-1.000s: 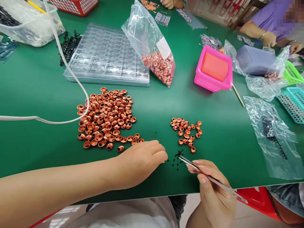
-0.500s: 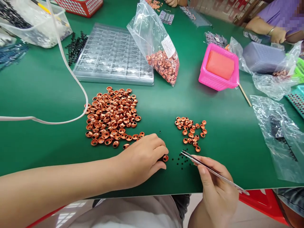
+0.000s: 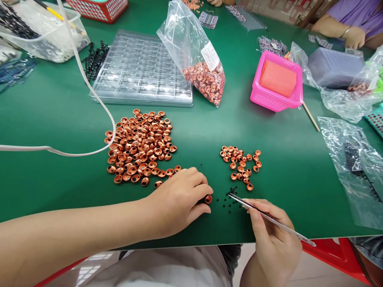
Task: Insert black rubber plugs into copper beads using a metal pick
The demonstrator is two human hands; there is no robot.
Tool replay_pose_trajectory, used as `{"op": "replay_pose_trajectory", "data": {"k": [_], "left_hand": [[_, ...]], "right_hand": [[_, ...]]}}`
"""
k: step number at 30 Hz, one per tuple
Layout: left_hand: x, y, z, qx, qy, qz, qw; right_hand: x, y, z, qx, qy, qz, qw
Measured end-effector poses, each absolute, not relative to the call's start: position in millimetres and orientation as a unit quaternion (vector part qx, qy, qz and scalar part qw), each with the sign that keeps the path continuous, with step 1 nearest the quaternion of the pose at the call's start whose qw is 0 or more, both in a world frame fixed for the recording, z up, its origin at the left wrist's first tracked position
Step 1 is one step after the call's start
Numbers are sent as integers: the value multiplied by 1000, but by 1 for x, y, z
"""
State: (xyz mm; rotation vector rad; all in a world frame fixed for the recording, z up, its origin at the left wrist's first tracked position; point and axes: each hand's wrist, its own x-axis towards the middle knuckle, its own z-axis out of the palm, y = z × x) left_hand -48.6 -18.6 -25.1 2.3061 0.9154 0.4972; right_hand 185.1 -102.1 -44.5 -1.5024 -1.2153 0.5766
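Between the thumb and index finger of my left hand (image 3: 182,199) sits a small copper-coloured cup (image 3: 208,199), its hollow side showing a hole. My right hand (image 3: 273,233) grips metal tweezers (image 3: 269,218), and their tips point left into a scatter of tiny black pieces (image 3: 229,205). Whether the tips hold a piece is too small to tell. A large heap of copper-coloured cups (image 3: 140,145) lies left of centre, partly behind my left hand. A smaller group of the same cups (image 3: 240,163) lies beyond the tweezers.
Stacked clear trays (image 3: 140,67) and a plastic bag of copper cups (image 3: 206,79) stand behind the heap. A pink basket (image 3: 277,104) is at right, with a clear bag (image 3: 356,171) nearby. A white cable (image 3: 83,153) crosses the left side. Another person's hand (image 3: 355,38) rests far right.
The tweezer tips have come down slightly among the black pieces and look closer together. My left hand stays almost still around the copper-coloured cup.
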Motion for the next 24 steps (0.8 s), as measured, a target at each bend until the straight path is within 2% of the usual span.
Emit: {"op": "replay_pose_trajectory", "data": {"k": [24], "left_hand": [[-47, -20, -29, 867, 362, 194, 283]], "right_hand": [[178, -98, -40, -613, -547, 223, 525]]}}
